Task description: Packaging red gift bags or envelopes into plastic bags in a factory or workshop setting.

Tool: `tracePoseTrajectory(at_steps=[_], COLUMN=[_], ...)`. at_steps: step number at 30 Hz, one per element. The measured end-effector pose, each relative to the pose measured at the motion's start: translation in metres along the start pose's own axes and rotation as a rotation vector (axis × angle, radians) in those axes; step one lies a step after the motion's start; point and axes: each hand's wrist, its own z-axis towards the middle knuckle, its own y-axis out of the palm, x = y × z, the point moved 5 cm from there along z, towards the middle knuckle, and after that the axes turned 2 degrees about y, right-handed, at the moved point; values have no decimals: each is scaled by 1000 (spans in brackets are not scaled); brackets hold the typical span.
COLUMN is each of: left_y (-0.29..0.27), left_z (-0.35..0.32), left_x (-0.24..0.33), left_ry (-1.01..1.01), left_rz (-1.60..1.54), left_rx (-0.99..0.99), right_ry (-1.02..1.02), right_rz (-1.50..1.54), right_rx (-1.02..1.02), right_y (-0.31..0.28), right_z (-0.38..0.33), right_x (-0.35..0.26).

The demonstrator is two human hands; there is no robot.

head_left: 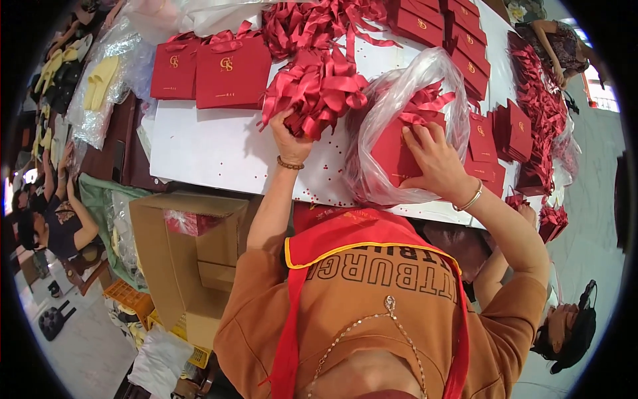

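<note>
My left hand (291, 137) is closed around the lower part of a bundle of red gift bags (319, 123), whose loose red ribbon handles (312, 86) spill over the top. To the right, a clear plastic bag (372, 100) lies with its mouth open on the table, with red gift bags (392, 154) inside. My right hand (430, 154) lies over those bags at the plastic's opening, fingers and thumb spread apart against the red surface. What is under its palm is hidden.
More red gift bags (234, 70) lie flat on the white table (199, 146), with stacks (465, 66) at the far right. Small red specks dot the tabletop. An open cardboard box (156, 246) stands below the table's left edge. Other people (568, 326) are nearby on both sides.
</note>
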Motion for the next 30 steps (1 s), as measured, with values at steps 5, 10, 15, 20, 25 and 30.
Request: tracePoseTrajectory(at_steps=[5,10,15,20,25,30], left_y=[-29,-48,-4,11,8,2], left_z=[64,125,80,71,70,70], left_x=[51,121,102,100,98,92], left_ry=[-127,140,427,392,322,283], left_rz=[-101,225,455,614,512,513], left_rx=[-362,-1028,-1302,-1336,-1331,-1380], right_ry=[-24,-28,-69,-59,-67,-45], right_rz=[21,60,-33,-27,-23,1], right_rx=[44,38,158,184,206,149], right_y=[1,3,1,5,9,11], right_z=[-4,-3,-3,-4,-9,-8], right_x=[2,3,3,6,7,7])
